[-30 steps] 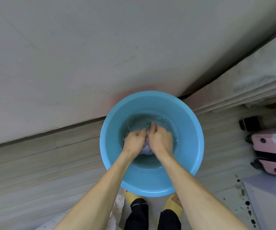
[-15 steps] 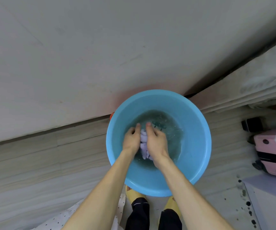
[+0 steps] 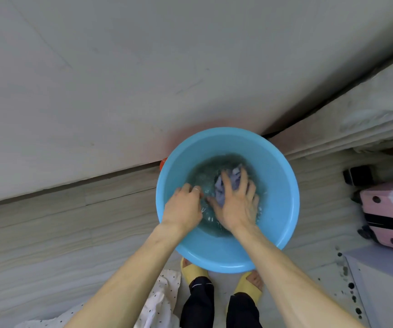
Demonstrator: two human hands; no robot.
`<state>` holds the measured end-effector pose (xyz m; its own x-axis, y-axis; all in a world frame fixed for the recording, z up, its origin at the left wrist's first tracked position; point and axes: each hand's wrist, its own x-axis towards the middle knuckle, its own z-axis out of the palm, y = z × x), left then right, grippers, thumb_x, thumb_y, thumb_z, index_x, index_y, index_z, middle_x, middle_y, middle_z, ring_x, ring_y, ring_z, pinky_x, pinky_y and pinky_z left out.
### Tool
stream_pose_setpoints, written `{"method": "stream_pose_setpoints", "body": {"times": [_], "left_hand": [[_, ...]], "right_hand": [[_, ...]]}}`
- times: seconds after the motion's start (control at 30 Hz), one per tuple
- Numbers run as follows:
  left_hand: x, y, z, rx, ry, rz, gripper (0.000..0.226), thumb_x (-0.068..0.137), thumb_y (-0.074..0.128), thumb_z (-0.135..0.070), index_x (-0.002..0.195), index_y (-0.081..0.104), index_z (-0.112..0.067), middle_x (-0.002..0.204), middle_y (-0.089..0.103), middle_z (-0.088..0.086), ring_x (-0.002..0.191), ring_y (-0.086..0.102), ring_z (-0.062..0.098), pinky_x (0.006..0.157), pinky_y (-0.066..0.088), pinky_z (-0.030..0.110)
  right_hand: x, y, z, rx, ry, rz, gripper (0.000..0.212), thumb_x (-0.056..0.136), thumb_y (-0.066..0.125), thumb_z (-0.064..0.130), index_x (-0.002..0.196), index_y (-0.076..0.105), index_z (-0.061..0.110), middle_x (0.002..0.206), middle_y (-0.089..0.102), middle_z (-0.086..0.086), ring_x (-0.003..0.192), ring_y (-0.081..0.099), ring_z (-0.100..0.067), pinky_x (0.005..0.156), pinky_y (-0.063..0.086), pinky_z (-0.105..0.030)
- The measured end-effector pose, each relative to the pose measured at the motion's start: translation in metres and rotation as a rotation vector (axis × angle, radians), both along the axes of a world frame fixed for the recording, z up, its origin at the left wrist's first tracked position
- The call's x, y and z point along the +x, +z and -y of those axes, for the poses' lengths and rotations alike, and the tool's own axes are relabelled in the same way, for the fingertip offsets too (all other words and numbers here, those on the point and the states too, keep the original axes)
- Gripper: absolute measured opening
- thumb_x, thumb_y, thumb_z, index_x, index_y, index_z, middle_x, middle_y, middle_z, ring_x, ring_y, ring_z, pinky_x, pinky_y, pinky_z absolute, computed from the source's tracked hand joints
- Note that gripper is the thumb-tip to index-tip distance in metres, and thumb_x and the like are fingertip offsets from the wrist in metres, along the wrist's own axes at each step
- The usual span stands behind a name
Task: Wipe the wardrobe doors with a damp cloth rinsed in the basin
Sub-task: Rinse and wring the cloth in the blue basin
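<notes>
**Cloth Under Water in the Blue Basin**

The blue basin sits on the pale plank floor at the centre of the view, its 12 o'clock edge close against the foot of the wardrobe door, a wide pale panel filling the upper half. Murky, rippled water covers the basin's bottom.

The lavender cloth lies bunched in the water, toward the basin's 1 o'clock. The right grip, a bare hand, is on top of it: fingers splayed and bent over the wad, thumb tucked against its 8 o'clock edge, so the cloth is clutched in the water. The left grip sits at the water's 9 o'clock edge, fingers curled downward with a thin ring showing; its fingertips are hidden, so whether it has hold of anything cannot be told.

A small red object peeks out at the basin's 10 o'clock rim. Yellow slippers and dark trousers show at 6 o'clock, with white dotted fabric at 7 o'clock. A pink suitcase stands at 3 o'clock.
</notes>
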<state>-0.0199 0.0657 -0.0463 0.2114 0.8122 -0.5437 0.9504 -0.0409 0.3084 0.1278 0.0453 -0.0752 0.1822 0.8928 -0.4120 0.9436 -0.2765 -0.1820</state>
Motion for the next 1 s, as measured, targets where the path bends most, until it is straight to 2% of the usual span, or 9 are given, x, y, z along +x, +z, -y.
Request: {"method": "stream_pose_setpoints", "body": {"times": [0.1,0.17,0.3,0.4,0.53,0.63,0.73,0.83,1.0], "left_hand": [[-0.013,0.008,0.010,0.251,-0.262,-0.134,0.023,0.078,0.070,-0.018,0.101,0.071,-0.015,0.097,0.065,0.005,0.094,0.061,0.029,0.090,0.045,0.039],[-0.024,0.008,0.017,0.351,-0.314,-0.138,0.026,0.064,0.079,-0.016,0.089,0.074,-0.013,0.090,0.069,0.008,0.094,0.065,0.032,0.099,0.045,0.044],[-0.032,0.012,0.031,0.336,-0.276,-0.142,0.034,0.067,0.080,-0.017,0.100,0.077,-0.009,0.122,0.068,0.016,0.128,0.056,0.037,0.116,0.032,0.046],[-0.026,0.013,0.035,0.338,-0.209,-0.150,0.034,0.069,0.078,-0.018,0.101,0.076,-0.007,0.130,0.064,0.019,0.133,0.052,0.038,0.117,0.022,0.045],[-0.025,0.010,0.038,0.396,-0.155,-0.147,0.036,0.070,0.077,-0.018,0.104,0.075,-0.007,0.137,0.059,0.020,0.138,0.047,0.038,0.118,0.017,0.043],[-0.024,0.008,0.038,0.427,-0.125,-0.180,0.040,0.075,0.072,-0.022,0.114,0.072,-0.011,0.150,0.049,0.018,0.147,0.034,0.035,0.122,0.007,0.046],[-0.024,0.008,0.039,0.429,-0.046,-0.212,0.054,0.083,0.062,-0.024,0.136,0.059,-0.016,0.164,0.026,0.015,0.155,0.009,0.028,0.121,-0.011,0.049],[-0.026,0.006,0.039,0.396,-0.026,-0.227,0.064,0.089,0.054,-0.027,0.152,0.042,-0.018,0.168,0.005,0.012,0.155,-0.009,0.024,0.119,-0.018,0.047],[-0.025,0.004,0.040,0.376,-0.017,-0.221,0.067,0.090,0.053,-0.027,0.155,0.037,-0.018,0.169,0.003,0.010,0.155,-0.010,0.022,0.119,-0.020,0.046]], "right_hand": [[-0.002,0.005,0.009,-0.118,0.044,-0.063,0.063,0.094,0.056,0.019,0.151,0.029,0.026,0.152,0.021,-0.018,0.122,0.036,-0.040,0.094,0.047,-0.048],[0.002,0.015,0.010,-0.104,-0.114,-0.255,0.042,0.098,0.047,0.011,0.139,0.041,0.017,0.129,0.040,-0.012,0.101,0.050,-0.034,0.079,0.043,-0.039],[0.015,0.043,0.005,-0.153,-0.745,-0.780,0.010,0.101,0.049,0.035,0.102,0.057,0.030,0.087,0.064,-0.001,0.061,0.051,-0.015,0.057,0.037,-0.027],[0.025,0.056,-0.002,-0.208,-1.021,-0.983,0.033,0.092,0.056,0.063,0.095,0.060,0.030,0.057,0.052,0.004,0.039,0.033,-0.011,0.038,0.026,-0.022],[0.026,0.062,-0.015,-0.202,-1.222,-1.191,0.017,0.100,0.055,0.023,0.088,0.058,0.010,0.076,0.055,-0.010,0.062,0.053,-0.023,0.048,0.057,-0.032],[0.026,0.058,-0.020,-0.189,-1.311,-1.377,0.009,0.105,0.045,0.009,0.107,0.054,0.012,0.102,0.060,-0.015,0.079,0.070,-0.024,0.054,0.062,-0.037],[0.024,0.051,-0.017,-0.136,-1.278,-1.329,0.012,0.104,0.049,0.012,0.113,0.058,0.014,0.088,0.061,-0.011,0.049,0.060,-0.012,0.042,0.049,-0.021],[0.019,0.051,-0.014,-0.150,-1.159,-1.129,0.039,0.099,0.055,0.049,0.075,0.048,0.019,0.055,0.042,0.001,0.039,0.031,-0.010,0.036,0.021,-0.018],[0.007,0.044,-0.012,-0.134,-1.088,-0.952,0.054,0.097,0.041,0.063,0.061,0.035,0.022,0.046,0.033,0.001,0.035,0.026,-0.016,0.040,0.020,-0.019]]}}
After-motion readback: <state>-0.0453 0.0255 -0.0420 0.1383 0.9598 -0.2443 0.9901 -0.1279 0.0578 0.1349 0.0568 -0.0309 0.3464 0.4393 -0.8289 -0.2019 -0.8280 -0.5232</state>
